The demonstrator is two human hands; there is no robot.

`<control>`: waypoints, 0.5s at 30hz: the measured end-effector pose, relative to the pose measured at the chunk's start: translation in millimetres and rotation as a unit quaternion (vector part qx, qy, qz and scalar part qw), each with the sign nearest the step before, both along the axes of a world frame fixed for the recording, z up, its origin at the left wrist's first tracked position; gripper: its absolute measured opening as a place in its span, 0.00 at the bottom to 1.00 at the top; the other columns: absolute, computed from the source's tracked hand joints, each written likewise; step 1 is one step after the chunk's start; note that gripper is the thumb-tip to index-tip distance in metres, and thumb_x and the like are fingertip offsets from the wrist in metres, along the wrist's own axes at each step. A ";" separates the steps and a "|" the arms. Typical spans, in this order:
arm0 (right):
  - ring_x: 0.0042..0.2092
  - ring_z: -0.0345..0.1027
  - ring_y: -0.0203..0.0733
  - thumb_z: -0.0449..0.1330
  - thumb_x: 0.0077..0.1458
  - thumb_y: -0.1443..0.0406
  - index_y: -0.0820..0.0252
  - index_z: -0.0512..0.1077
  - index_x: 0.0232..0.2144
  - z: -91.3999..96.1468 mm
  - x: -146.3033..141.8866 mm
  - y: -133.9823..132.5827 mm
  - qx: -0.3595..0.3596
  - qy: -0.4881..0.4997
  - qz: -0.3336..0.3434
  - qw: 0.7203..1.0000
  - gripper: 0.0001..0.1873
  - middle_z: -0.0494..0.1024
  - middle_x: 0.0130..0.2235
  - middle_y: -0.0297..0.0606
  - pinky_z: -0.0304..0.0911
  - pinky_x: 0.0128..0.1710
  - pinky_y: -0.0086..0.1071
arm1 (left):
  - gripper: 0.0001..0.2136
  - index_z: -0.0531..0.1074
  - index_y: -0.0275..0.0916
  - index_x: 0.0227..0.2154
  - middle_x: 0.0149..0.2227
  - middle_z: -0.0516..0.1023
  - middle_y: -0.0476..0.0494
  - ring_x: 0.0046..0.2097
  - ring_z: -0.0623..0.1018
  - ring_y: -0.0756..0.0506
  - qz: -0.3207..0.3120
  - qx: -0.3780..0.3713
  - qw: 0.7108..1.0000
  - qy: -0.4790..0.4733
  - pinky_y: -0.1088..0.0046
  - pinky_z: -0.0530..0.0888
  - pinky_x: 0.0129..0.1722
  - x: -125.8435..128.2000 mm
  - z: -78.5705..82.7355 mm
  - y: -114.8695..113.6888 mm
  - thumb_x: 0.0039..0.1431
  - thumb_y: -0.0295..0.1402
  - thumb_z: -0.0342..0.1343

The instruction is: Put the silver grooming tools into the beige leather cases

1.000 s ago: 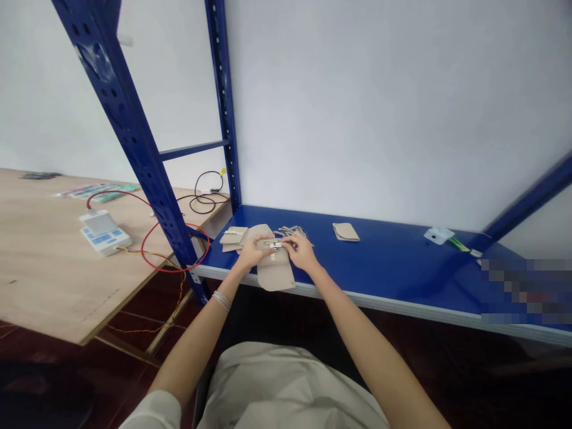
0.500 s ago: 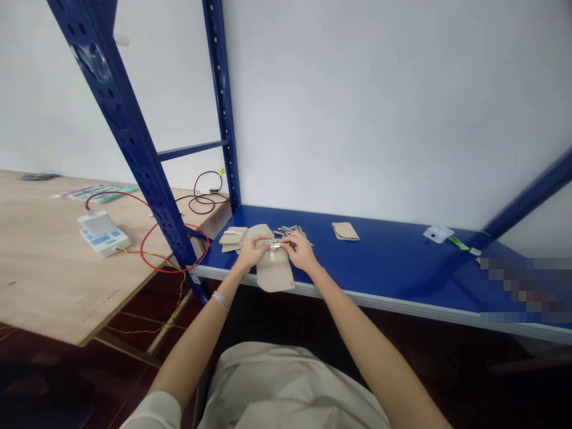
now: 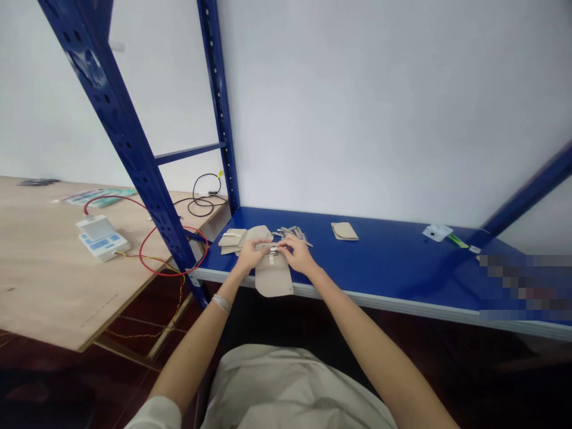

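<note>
The left hand (image 3: 249, 254) came in low, its fingers pinched closed on a small metal clip (image 3: 272, 250) at the top of a beige flap pouch (image 3: 273, 277) lying at the edge of the blue steel shelf (image 3: 393, 262); the right hand (image 3: 298, 254) pinched the clip's other side.

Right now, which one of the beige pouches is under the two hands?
The long unfolded pouch under the left hand and right hand; it hangs over the shelf edge, while the folded pouch lies apart.
</note>
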State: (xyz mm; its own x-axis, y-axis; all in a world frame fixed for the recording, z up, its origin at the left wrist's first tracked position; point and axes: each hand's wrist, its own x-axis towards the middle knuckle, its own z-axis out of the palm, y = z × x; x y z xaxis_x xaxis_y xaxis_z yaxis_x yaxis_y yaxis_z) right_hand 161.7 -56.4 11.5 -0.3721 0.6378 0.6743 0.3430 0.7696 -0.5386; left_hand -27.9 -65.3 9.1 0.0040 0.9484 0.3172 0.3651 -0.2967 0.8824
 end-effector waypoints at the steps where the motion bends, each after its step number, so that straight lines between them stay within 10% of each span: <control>1: 0.36 0.65 0.42 0.57 0.60 0.63 0.57 0.76 0.34 -0.8 -0.4 0.5 0.008 0.000 0.004 1.000 0.08 0.70 0.31 0.37 0.62 0.37 0.36 | 0.14 0.80 0.38 0.39 0.42 0.81 0.40 0.49 0.77 0.36 -0.005 -0.001 1.000 -0.001 0.57 0.69 0.55 -0.2 -0.6 0.5 0.49 0.35 0.60; 15: 0.41 0.65 0.43 0.61 0.56 0.66 0.55 0.79 0.32 -7.2 -3.6 4.3 0.024 -0.009 -0.025 0.999 0.06 0.73 0.34 0.37 0.63 0.45 0.40 | 0.14 0.79 0.39 0.42 0.43 0.81 0.41 0.48 0.77 0.37 -0.070 -0.009 0.997 -0.006 0.58 0.69 0.54 0.5 -2.2 1.0 0.55 0.36 0.56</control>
